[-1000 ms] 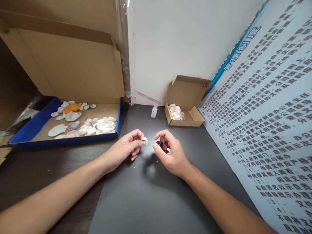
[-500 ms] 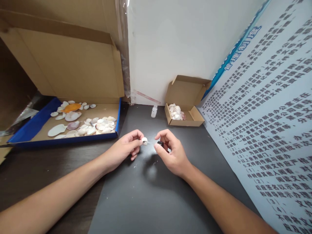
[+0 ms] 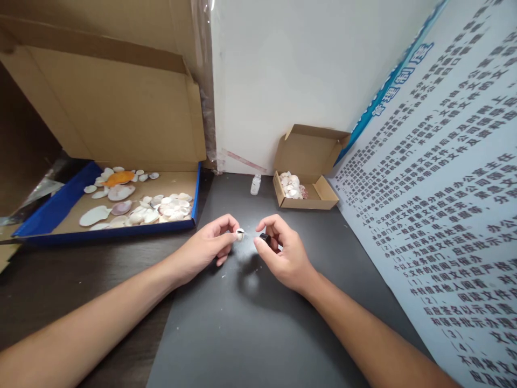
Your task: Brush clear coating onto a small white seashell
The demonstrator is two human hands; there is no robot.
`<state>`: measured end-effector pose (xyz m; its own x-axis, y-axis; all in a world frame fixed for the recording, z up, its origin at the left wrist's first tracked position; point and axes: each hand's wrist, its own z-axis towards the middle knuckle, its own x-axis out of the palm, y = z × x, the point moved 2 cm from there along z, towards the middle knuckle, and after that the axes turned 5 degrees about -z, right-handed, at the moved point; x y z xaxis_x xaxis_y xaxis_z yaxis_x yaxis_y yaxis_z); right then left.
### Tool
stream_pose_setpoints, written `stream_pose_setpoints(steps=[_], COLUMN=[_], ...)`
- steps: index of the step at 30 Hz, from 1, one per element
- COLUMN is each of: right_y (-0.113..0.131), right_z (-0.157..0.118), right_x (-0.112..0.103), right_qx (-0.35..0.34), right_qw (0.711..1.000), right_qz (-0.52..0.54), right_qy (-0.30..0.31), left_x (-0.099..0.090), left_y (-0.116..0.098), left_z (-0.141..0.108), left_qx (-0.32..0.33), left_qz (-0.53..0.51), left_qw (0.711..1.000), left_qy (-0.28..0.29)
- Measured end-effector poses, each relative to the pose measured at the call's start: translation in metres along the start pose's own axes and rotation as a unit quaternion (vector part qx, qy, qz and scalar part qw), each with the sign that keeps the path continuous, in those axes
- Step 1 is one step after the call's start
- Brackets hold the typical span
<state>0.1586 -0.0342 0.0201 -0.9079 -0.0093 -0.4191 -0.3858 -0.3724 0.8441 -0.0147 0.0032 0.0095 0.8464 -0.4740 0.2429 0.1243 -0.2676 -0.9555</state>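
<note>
Between thumb and forefinger, my left hand (image 3: 212, 241) pinches a small white shell (image 3: 240, 234) that has a dark mark on it. My right hand (image 3: 285, 250) is closed on a black cap (image 3: 265, 238), from which a thin clear brush or stick points left to the shell. Whether its tip touches the shell is too small to tell. Both hands are above the dark grey mat (image 3: 258, 345). Farther back stands a small clear bottle (image 3: 255, 186) with whitish contents.
On the left, an open blue-edged box (image 3: 197, 199) holds many shells and an orange piece (image 3: 119, 178). An open small cardboard box (image 3: 307, 204) with shells sits at the back right. A white panel (image 3: 283, 70) and a printed board (image 3: 456, 215) border the mat.
The black cap in my right hand has tilted and moved slightly left. The small shell has turned a little in my left fingers.
</note>
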Motion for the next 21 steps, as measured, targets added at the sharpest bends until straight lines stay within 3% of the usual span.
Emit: stream_pose_setpoints(steps=[12, 21], right_y=[0.0001, 0.0011], right_z=[0.0005, -0.0002], right_x=[-0.0002, -0.0009], right_qx=[-0.002, 0.010], right_qw=[1.000, 1.000], right_qz=[0.002, 0.013], right_qy=[-0.006, -0.001], left_x=[-0.0007, -0.0022], left_y=[0.0010, 0.0018], left_z=[0.0004, -0.0001], left_qx=[0.016, 0.010], left_qz=[0.021, 0.001], left_qw=[1.000, 1.000], left_qy=[0.007, -0.020])
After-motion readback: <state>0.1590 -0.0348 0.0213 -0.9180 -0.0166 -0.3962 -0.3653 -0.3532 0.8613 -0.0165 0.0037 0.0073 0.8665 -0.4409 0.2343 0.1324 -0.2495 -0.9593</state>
